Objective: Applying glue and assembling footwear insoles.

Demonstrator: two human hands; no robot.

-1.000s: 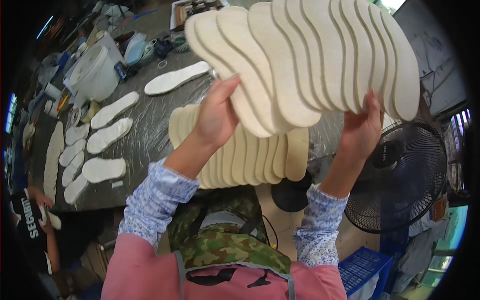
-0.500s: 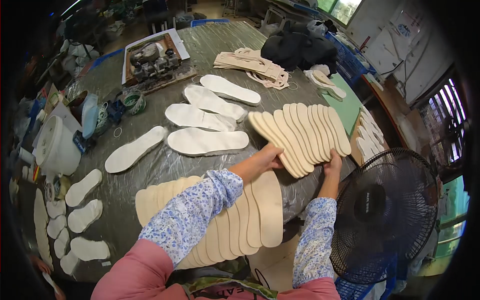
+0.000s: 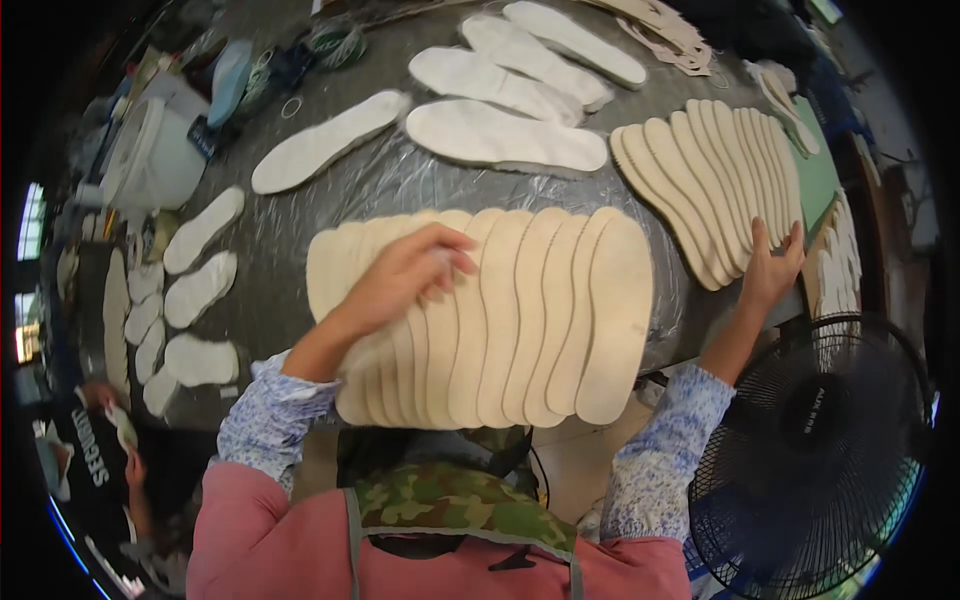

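- My left hand is half open, fingers loosely curled over the near row of cream insoles; it seems to hold nothing, and I cannot tell whether it touches them.
- My right hand is open, fingers spread at the near edge of the second row of cream insoles; I see no grip, perhaps a light steadying touch.
- Both rows lie overlapped on the table, which probably leaves an edge of each piece exposed.
- The second row sits to the right, apart from the near one, likely so they don't mix.
- Four white insoles lie beyond, seemingly kept separate.
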